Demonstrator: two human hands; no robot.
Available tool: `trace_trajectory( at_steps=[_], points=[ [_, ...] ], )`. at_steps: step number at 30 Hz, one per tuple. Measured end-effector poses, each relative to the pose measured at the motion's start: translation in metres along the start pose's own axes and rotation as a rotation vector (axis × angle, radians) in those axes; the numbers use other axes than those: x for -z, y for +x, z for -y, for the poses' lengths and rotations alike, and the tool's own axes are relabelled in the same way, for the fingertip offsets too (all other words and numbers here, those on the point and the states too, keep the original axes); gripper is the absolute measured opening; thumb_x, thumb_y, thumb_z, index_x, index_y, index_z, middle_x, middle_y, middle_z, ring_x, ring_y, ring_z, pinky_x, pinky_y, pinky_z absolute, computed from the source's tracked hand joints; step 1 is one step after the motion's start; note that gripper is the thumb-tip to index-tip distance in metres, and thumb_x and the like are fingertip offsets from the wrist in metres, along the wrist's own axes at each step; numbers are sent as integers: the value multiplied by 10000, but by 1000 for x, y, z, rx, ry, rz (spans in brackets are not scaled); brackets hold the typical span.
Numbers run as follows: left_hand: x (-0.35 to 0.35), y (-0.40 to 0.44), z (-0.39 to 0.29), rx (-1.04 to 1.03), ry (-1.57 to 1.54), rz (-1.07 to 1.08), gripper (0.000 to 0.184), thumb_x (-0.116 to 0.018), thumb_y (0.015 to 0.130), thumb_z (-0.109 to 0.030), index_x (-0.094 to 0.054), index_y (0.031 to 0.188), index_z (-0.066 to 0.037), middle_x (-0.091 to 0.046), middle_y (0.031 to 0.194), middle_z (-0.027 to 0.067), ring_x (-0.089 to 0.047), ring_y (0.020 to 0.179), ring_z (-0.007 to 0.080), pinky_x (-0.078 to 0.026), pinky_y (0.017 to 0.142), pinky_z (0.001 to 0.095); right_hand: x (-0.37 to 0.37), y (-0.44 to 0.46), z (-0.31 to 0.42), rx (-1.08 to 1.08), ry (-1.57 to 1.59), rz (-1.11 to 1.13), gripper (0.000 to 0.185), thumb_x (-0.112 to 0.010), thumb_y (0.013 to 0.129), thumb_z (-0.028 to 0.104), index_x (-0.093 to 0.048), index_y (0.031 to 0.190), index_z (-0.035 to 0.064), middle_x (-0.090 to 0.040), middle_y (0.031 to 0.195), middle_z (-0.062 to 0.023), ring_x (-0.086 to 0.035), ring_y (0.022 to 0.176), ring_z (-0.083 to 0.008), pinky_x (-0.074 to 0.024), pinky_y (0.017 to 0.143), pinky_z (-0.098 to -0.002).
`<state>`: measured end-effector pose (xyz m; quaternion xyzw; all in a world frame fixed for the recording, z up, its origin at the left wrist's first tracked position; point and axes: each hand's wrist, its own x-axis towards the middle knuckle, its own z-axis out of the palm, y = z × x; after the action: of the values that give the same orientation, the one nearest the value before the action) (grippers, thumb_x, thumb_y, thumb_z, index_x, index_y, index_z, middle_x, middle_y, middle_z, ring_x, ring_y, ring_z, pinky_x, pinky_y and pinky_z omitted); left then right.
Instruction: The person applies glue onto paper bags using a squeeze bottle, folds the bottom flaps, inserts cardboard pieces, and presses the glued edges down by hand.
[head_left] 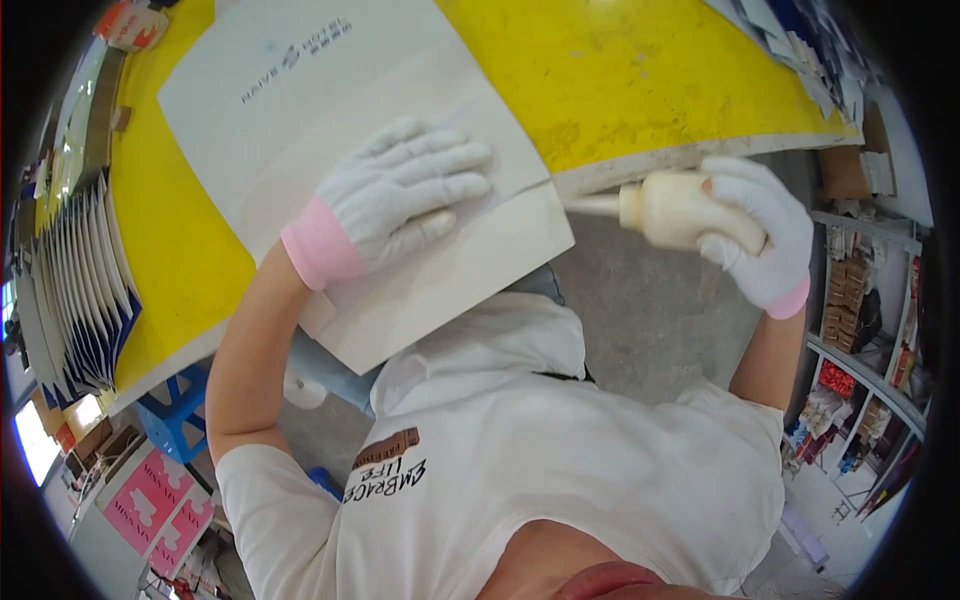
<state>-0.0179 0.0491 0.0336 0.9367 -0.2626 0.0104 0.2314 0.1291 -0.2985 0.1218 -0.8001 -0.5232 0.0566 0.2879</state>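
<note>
Left hand: gloved, white with a pink cuff; the left hand [405, 190] lies palm down on the sheet, fingers loosely spread and pointing to the right, thumb nearer the body.
Right hand: same kind of glove; the right hand [755, 235] is wrapped around the bottle, off the sheet's right side.
Bottle: pale cream, squeeze type; the bottle [685, 210] is tilted onto its side, its thin nozzle [596, 205] aimed left at the sheet's right edge (contact or a slight gap, cannot tell).
Sheet: large and off-white; the sheet [330, 110] lies on the tabletop, its near part reaching out past the edge towards the body. Dark print near the far end reads "NAIVE HOTEL" (upright from the wearer's side, though slanted). A crease runs across the near part.
Tabletop: yellow with a pale border, the tabletop [560, 80] shows dark scuffs right of the sheet.
Left side: a row of folders [85, 290], white with blue, fanned side by side; a blue stool [178, 412] below the border.
Right side: a pile of papers [800, 65] at the far corner; a metal rack [865, 235] with stacked goods beyond the right hand.
</note>
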Motion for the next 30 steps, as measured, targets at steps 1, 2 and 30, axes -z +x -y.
trace_trajectory(
  at_steps=[1,2,30],
  points=[
    [0,2,0,0,4,1,371,-567,909,-249,-594,1260,-130,-496,1426,82,-429,1340,288,-267,1140,468,4,-2,-3,5,25,28,477,-832,735,274,-650,1077,-5,-663,1071,-153,-654,958,-244,-509,844,-312],
    [2,3,-1,7,0,14,377,-571,905,-250,-592,1262,-131,-493,1429,83,-423,1346,286,-264,1142,467,7,-3,-8,-48,91,-36,480,-831,738,256,-642,1090,-10,-660,1083,-145,-644,975,-228,-502,860,-310],
    [-26,-6,4,-77,-108,-317,323,-551,907,-195,-570,1215,-97,-550,1321,82,-464,1291,256,-316,1114,458,-112,105,-28,-128,-20,23,939,-792,652,117,-321,1456,1,-481,1315,-153,-514,1081,-273,-457,914,-382]
  ],
)
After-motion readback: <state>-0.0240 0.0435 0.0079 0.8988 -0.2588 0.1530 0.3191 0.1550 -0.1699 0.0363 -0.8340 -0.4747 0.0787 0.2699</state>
